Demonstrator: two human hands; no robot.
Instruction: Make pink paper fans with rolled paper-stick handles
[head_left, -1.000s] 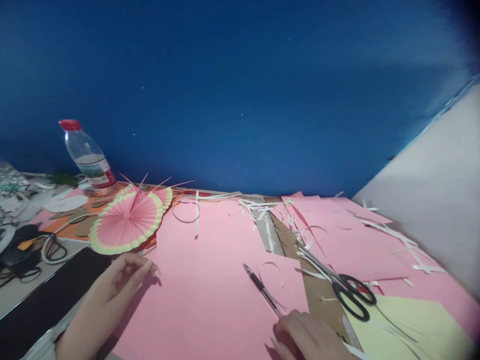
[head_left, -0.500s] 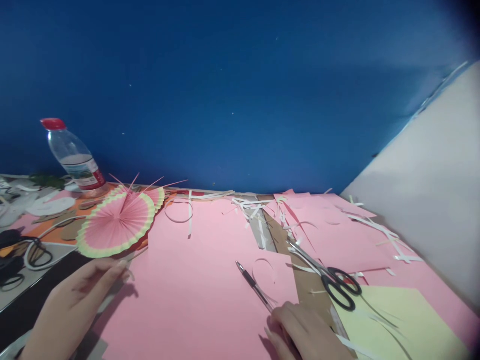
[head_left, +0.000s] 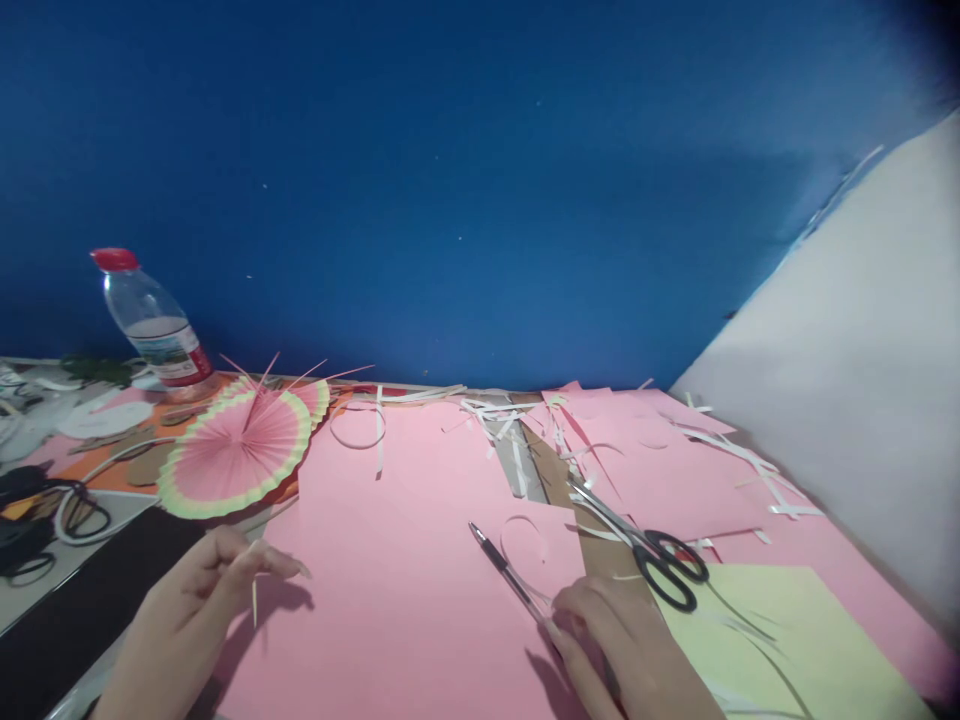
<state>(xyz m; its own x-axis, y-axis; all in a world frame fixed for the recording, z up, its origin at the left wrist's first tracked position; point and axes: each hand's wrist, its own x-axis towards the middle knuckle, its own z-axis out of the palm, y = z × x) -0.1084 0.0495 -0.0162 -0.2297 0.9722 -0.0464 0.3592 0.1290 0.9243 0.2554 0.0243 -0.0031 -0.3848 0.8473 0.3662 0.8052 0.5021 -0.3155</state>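
My left hand (head_left: pixel 206 605) hovers over the left edge of a large pink sheet (head_left: pixel 390 600), thumb and forefinger pinching a thin pale strip (head_left: pixel 255 602) that hangs down. Its fingertips point right. My right hand (head_left: pixel 611 640) is low at the sheet's right side, fingers curled at the lower end of a black pen (head_left: pixel 510 572); whether it grips the pen is hard to tell. Black-handled scissors (head_left: pixel 645 550) lie just beyond it, blades pointing up and left. A pleated pink paper fan with a yellow-green rim (head_left: pixel 236 450) rests behind my left hand.
A red-capped bottle (head_left: pixel 161 335) stands at the back left. Black cables (head_left: pixel 45 515) lie at the far left. White paper strips (head_left: pixel 517 450) and more pink sheets (head_left: pixel 660 470) are at the back right, with a yellow-green sheet (head_left: pixel 810 620) nearer. A blue wall (head_left: pixel 450 200) rises behind.
My left hand has moved right and down over the pink sheet, and the thin strip now shows below its fingers. My right hand has shifted slightly up, its fingers still by the pen.
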